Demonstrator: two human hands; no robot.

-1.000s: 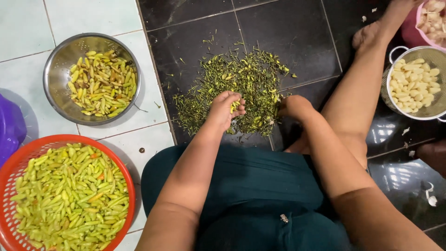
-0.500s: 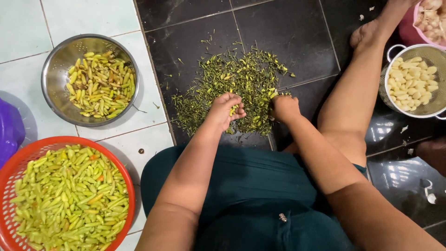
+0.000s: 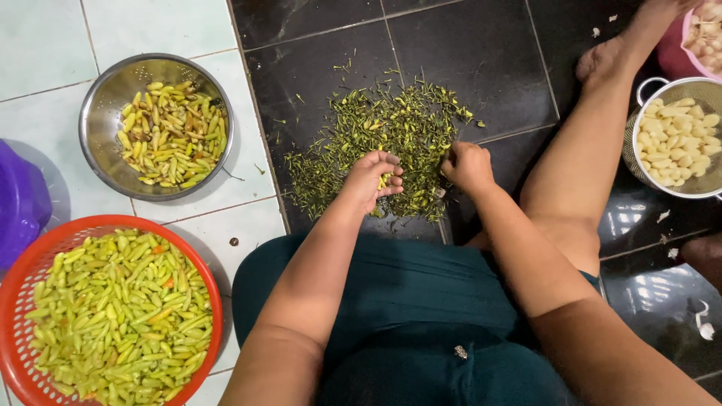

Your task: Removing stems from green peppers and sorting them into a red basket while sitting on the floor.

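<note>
Low over the dark floor tiles, both hands work at the near edge of a heap of green stems (image 3: 391,139) spread on the black tile. Left hand (image 3: 374,180) is curled, fingers folded toward the palm around a few small yellow-green chilies (image 3: 386,180) that show between fingers and thumb; it sits on the near left fringe of the heap. Right hand (image 3: 468,165) is closed into a loose fist just right of it, knuckles up, at the near right fringe of the heap; whatever it pinches is hidden, so I cannot tell what it holds. The two hands are close but not touching. Heap lies mostly beyond the hands, spreading far and left. Far left, on pale tile, a steel bowl (image 3: 101,105) holds yellow-green chilies. Near left, a red basket (image 3: 30,256) is filled with more green chilies, a few orange ones mixed in. A purple plastic thing (image 3: 19,203) sits at the left edge, between bowl and basket. Far right, a metal colander (image 3: 639,150) holds peeled garlic cloves, with a pink tub (image 3: 673,49) beyond it. Person sits on the floor in dark green cloth, right leg stretched toward the colander.
</note>
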